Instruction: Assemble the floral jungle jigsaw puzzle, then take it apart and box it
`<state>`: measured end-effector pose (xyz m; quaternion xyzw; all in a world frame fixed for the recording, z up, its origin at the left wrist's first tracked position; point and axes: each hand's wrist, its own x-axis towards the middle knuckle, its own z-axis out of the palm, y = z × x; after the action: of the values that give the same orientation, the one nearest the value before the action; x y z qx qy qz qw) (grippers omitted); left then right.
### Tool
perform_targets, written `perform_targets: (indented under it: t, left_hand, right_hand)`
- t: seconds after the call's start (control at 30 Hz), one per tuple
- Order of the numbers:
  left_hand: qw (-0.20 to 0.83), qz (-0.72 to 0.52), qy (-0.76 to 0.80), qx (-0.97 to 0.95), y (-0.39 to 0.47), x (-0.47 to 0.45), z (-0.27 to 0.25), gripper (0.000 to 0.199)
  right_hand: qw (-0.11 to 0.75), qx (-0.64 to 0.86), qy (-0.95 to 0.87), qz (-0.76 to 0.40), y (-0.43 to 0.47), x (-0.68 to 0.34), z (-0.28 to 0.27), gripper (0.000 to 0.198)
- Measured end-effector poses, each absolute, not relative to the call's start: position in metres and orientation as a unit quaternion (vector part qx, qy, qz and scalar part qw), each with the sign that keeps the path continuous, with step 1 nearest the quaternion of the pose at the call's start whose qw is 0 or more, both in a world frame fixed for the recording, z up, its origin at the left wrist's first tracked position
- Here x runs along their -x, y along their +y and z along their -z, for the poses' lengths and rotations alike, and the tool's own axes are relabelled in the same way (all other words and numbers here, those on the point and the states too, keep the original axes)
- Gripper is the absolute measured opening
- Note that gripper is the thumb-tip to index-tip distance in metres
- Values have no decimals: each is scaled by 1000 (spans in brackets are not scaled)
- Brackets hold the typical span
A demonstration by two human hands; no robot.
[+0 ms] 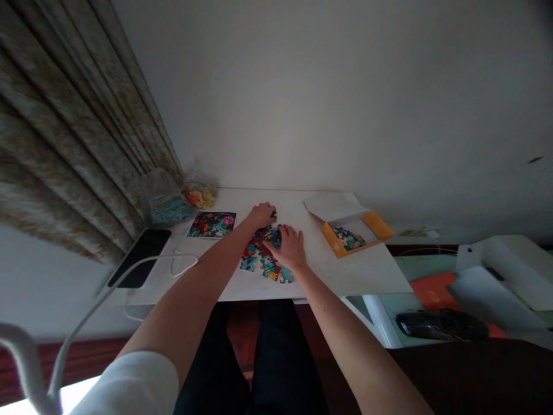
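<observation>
A partly joined jigsaw puzzle (268, 266) in red, teal and yellow lies near the front middle of the white table. At its far edge my left hand (261, 215) is closed with bent fingers on a dark puzzle piece (273, 214), mostly hidden by the fingers. My right hand (290, 248) rests on the puzzle's right side, thumb and fingers apart, covering part of it. Left of the puzzle lies a colourful picture card (211, 224). On the right stands an open yellow box (341, 249) with loose puzzle pieces (347, 238) inside.
A black tablet-like device (144, 256) lies at the table's left, with a white cable (151, 259) running over it. Clear plastic bags (166, 202) with colourful contents sit by the curtain (64, 132). Off the right edge, a shelf holds a dark glossy object (440, 324).
</observation>
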<state>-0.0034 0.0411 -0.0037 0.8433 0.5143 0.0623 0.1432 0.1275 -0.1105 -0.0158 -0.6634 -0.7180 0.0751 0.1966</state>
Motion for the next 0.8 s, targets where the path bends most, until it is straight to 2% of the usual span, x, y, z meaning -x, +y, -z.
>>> perform_targets:
  t: [0.2,0.4,0.5,0.57,0.67,0.8]
  left_hand:
    - [227,-91,588,-771,56,-3,-7,60]
    - [315,-185,582,-727,51,2,-39,43]
    - [402,-225,561,-688,31,25,-54,41]
    - [462,-204,536,-677,5,45,-55,38]
    - [429,-204,539,-695,-47,72,-41,30]
    - [310,-256,576,-712,-111,91,-11,28]
  right_hand:
    - [208,662,-716,-70,-109,-129,20,71]
    - [209,666,-712,-78,-110,-130,18,71]
    - [218,662,-713,-80,-110,-129,17,72]
    - [224,659,-714,-81,-110,-130,18,70]
    - [229,656,-714,-82,-110,-130,18,66]
    - [220,654,-719,-80,-110,-130,19,65]
